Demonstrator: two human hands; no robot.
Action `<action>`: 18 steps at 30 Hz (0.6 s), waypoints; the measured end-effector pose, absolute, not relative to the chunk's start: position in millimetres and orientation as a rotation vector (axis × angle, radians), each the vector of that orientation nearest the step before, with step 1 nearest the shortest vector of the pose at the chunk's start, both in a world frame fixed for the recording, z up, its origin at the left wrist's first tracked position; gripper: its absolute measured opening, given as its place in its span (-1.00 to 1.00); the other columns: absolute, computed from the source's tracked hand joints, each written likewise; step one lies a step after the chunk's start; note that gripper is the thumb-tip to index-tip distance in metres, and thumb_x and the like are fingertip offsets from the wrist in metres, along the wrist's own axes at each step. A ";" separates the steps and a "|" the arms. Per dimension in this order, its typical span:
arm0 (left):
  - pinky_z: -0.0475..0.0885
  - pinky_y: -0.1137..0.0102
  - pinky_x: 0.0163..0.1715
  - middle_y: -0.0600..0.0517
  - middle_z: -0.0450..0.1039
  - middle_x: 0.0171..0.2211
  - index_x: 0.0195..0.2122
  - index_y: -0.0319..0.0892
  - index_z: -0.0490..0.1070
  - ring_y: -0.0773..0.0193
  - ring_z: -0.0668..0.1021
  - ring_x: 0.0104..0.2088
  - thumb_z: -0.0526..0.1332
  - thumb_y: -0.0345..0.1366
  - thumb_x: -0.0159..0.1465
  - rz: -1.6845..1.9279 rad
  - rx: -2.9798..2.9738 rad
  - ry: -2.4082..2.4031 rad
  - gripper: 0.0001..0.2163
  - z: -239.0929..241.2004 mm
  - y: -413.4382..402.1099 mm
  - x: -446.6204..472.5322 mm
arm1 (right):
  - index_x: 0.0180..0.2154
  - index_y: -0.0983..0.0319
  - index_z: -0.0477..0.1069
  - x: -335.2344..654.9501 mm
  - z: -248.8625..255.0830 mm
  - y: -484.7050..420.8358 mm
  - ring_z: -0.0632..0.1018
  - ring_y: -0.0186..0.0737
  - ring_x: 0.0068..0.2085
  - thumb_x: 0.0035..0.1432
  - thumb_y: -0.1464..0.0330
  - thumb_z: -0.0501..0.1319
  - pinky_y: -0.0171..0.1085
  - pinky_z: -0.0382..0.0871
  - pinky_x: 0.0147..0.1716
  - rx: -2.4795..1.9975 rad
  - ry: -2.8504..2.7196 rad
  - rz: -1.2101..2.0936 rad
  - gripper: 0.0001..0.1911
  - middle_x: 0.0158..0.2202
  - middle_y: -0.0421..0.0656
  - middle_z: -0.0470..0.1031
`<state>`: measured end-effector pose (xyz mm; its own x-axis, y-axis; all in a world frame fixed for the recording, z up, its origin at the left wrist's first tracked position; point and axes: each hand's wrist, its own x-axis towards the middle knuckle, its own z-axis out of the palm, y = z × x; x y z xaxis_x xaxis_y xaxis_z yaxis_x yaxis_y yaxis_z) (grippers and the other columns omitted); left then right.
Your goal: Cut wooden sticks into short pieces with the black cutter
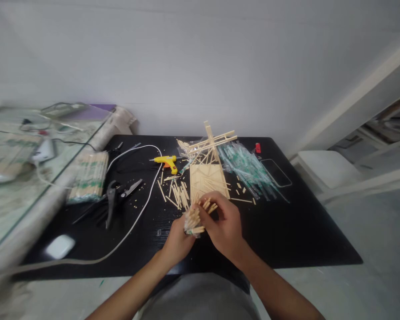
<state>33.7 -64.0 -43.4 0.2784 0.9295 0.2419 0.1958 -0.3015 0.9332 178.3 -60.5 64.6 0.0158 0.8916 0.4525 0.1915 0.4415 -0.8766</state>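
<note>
a bundle of wooden sticks point(193, 216), partly in clear wrap point(187, 224), is held just on the near side of the pale wooden panel point(200, 174). its long axis is foreshortened, ends facing up and rightward. the left hand point(179, 239) is clamped around the bundle; the right hand point(227, 222) is pinched on a few of its sticks, tips toward the right. left of the panel, the yellow glue gun point(166, 160) points its nozzle leftward; right of the panel lie green-printed wrappers point(246, 166).

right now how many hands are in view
2: the left hand around the plastic-wrapped bundle of sticks, and the right hand just right of it, pinching several stick ends.
</note>
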 end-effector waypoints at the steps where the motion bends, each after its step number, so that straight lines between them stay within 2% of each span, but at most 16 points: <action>1: 0.53 0.22 -0.02 -0.03 0.65 -0.17 0.05 -0.15 0.50 0.10 0.64 -0.12 0.21 -0.44 0.27 1.093 1.697 1.035 -0.67 -43.8 -64.1 33.5 | -0.29 0.18 0.44 178.2 64.0 -60.1 0.53 -0.26 -0.32 0.26 0.36 0.32 -0.31 0.40 -0.27 -1.006 -1.494 0.725 -0.91 -0.36 -0.22 0.49; 6: 0.51 0.19 0.04 -0.05 0.64 -0.11 0.10 -0.16 0.48 0.05 0.61 0.00 0.19 -0.46 0.29 1.087 1.661 1.044 -0.65 -45.5 -65.4 32.0 | -0.29 0.18 0.43 180.4 57.1 -58.7 0.53 -0.24 -0.32 0.29 0.36 0.28 -0.30 0.40 -0.28 -1.028 -1.576 0.744 -0.92 -0.35 -0.21 0.50; 11: 0.47 0.15 0.12 -0.09 0.58 0.07 0.21 -0.15 0.40 0.04 0.57 0.11 0.18 -0.46 0.31 1.071 1.663 1.020 -0.57 -44.9 -64.4 31.7 | -0.31 0.18 0.44 183.3 50.9 -59.0 0.56 -0.22 -0.30 0.30 0.36 0.25 -0.28 0.44 -0.26 -1.054 -1.597 0.751 -0.91 -0.34 -0.19 0.53; 15: 0.45 0.14 0.16 -0.10 0.56 0.11 0.18 -0.15 0.43 0.03 0.55 0.13 0.18 -0.43 0.33 1.087 1.649 1.020 -0.61 -41.4 -63.2 33.9 | -0.22 0.18 0.45 182.1 52.2 -59.9 0.60 -0.19 -0.25 0.29 0.36 0.26 -0.25 0.50 -0.22 -1.072 -1.562 0.720 -0.96 -0.27 -0.15 0.56; 18: 0.47 0.15 0.13 -0.10 0.57 0.09 0.19 -0.15 0.42 0.05 0.59 0.08 0.17 -0.42 0.33 1.065 1.640 1.022 -0.61 -39.3 -63.8 34.1 | -0.09 0.17 0.40 178.5 54.3 -60.5 0.61 -0.20 -0.23 0.21 0.36 0.34 -0.28 0.54 -0.25 -1.077 -1.441 0.680 -0.76 -0.21 -0.14 0.53</action>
